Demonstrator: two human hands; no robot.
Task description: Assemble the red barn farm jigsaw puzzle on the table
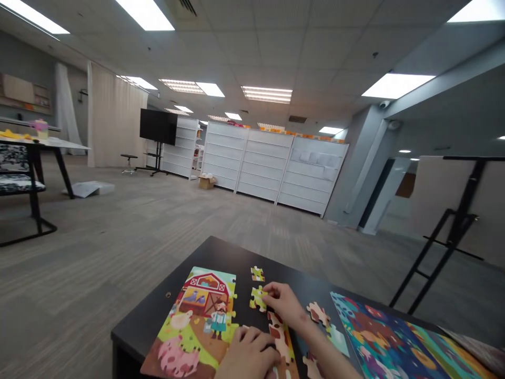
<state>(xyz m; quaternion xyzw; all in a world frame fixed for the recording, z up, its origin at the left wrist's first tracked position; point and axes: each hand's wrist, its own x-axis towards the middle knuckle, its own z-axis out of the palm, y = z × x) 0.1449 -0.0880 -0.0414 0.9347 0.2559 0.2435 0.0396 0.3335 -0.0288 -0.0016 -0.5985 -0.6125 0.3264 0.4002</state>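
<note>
My right hand pinches the right edge of a yellow-green puzzle piece on the black table. A smaller loose puzzle piece lies just beyond it. To the left is a partly joined farm puzzle with a red barn, a farmer and a pink pig; its right edge shows bare tabs. My left hand lies flat with fingers stretched out across the puzzle's lower right, touching joined pieces with a brown-and-white cow. Part of those pieces is hidden under the fingers.
Loose pieces lie right of my right forearm. Colourful picture boards cover the table's right side. Beyond the dark table are carpeted floor, white shelves, a screen on a stand and a black easel.
</note>
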